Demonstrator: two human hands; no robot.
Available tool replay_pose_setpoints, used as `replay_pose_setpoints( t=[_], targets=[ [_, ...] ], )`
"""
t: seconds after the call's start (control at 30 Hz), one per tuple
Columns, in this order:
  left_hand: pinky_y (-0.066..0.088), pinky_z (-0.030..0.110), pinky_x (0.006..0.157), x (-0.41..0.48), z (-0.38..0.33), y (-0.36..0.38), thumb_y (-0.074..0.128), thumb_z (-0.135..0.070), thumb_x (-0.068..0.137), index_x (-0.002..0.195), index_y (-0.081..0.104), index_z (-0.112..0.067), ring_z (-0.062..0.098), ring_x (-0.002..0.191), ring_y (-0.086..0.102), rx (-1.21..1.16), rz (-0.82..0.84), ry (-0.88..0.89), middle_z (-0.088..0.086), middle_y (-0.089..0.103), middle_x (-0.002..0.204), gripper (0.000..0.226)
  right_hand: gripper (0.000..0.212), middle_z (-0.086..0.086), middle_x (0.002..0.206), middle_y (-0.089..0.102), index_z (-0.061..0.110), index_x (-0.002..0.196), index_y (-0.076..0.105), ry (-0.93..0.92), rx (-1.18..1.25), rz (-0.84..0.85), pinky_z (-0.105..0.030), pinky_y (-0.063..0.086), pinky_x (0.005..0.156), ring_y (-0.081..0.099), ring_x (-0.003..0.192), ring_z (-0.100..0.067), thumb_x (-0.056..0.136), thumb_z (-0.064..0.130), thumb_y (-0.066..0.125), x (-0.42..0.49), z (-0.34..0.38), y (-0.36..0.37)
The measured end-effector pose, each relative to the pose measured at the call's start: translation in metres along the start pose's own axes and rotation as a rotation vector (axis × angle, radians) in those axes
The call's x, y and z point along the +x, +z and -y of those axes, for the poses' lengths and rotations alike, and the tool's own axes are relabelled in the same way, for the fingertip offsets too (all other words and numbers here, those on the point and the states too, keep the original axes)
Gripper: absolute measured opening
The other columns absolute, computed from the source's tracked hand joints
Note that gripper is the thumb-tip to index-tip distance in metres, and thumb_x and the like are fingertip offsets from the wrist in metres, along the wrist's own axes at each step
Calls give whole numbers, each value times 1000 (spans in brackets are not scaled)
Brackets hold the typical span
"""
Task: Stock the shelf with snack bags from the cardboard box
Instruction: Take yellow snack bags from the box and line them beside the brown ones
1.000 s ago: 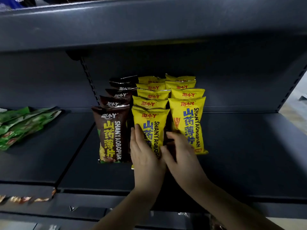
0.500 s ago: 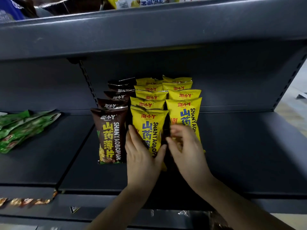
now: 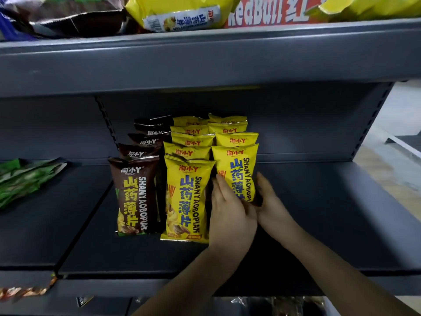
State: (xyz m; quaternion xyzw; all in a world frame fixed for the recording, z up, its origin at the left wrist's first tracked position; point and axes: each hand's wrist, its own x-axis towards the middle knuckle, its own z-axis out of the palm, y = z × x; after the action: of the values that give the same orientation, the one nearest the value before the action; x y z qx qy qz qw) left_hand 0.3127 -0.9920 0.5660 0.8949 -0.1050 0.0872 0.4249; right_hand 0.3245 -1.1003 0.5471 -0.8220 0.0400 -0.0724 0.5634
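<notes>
**stockguy:** Both hands are on the front yellow bag (image 3: 235, 172) of the right-hand row, which stands on the shelf (image 3: 330, 213). The left hand (image 3: 230, 215) lies straight-fingered against the bag's left edge, released, just pressing. The right hand (image 3: 272, 201) cups the right edge, and it's impossible to tell whether the thumb pinches it. The cardboard box isn't in view

**aisle9:** Looks like squaring-up. The bag seems puffy and slick and stands on a narrow bottom seam. If the person squeezes unevenly, it probably twists or tips forward out of the row. If it gets shoved back too hard, the bags behind could domino or ride up over each other

**stockguy:** The left hand is also wedged right beside the middle yellow row (image 3: 186, 197). Pulling it out carelessly could drag that row's front bag over, and the brown row (image 3: 134, 195) stands just beside it

**aisle9:** Yeah, though there's shelf in front, so a toppled bag likely lands flat there rather than on the floor
</notes>
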Motion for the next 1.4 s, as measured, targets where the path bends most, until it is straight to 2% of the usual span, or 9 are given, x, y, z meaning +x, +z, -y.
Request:
replay_pose_setpoints(
  t=[0.13,0.33,0.43,0.63,0.73,0.9,1.07,1.23,1.4],
  targets=[
    [8,28,118,14,2,4,56,-12,85,150,-5,-9,18,147,5,-10,-3,2,6,6,159,90,56,14,122,54,33,128,38,-93,84,43,3,39,83,51,97,26,88,4,64,0,11,4],
    [10,30,119,22,6,3,54,-6,84,151,-2,-13,17,147,7,-26,7,74,4,10,158,87,39,21,101,52,30,96,47,-208,139,17,6,37,72,52,82,29,90,-8,57,-6,18,13],
    [10,30,120,21,9,1,54,-6,84,151,-3,-12,17,147,6,-21,13,77,5,9,158,87,39,24,104,50,34,99,47,-240,95,12,7,36,75,49,89,31,91,-2,58,-7,20,14],
    [5,29,121,1,2,4,48,-7,88,149,1,0,22,147,4,2,-19,23,13,7,158,77,45,-5,128,55,14,133,44,-138,-123,10,-28,42,101,52,119,-14,92,20,61,-4,16,11],
    [8,32,120,-10,-7,2,45,-10,90,148,3,2,26,147,6,14,-17,-38,17,9,157,74,47,-10,126,56,6,131,45,-90,-272,15,-19,37,87,53,117,-21,90,22,62,-8,19,6],
    [20,36,117,-38,-22,-5,48,-10,88,145,23,-4,28,142,20,113,-54,68,14,23,151,62,34,-14,119,61,2,120,56,-89,-360,0,-27,43,84,58,110,-26,90,18,60,-29,27,-10],
    [50,42,82,-89,-32,-4,50,4,79,103,63,-14,26,98,62,13,-59,246,3,65,107,33,24,-13,108,70,3,107,67,-138,-340,-51,-28,47,87,65,102,-25,88,0,54,-82,18,-42],
    [51,39,70,-145,-30,31,52,-2,79,87,64,-16,23,81,65,13,104,270,1,69,86,21,28,5,94,68,18,100,69,-84,-331,117,-13,46,76,62,91,-9,90,-2,52,-153,-12,-80],
    [50,32,73,-193,-13,79,45,-7,88,95,65,-18,22,89,64,150,501,162,2,69,97,23,19,-6,90,66,0,94,69,68,-357,216,-20,39,73,58,85,-19,94,1,50,-216,-69,-109]
  ],
)
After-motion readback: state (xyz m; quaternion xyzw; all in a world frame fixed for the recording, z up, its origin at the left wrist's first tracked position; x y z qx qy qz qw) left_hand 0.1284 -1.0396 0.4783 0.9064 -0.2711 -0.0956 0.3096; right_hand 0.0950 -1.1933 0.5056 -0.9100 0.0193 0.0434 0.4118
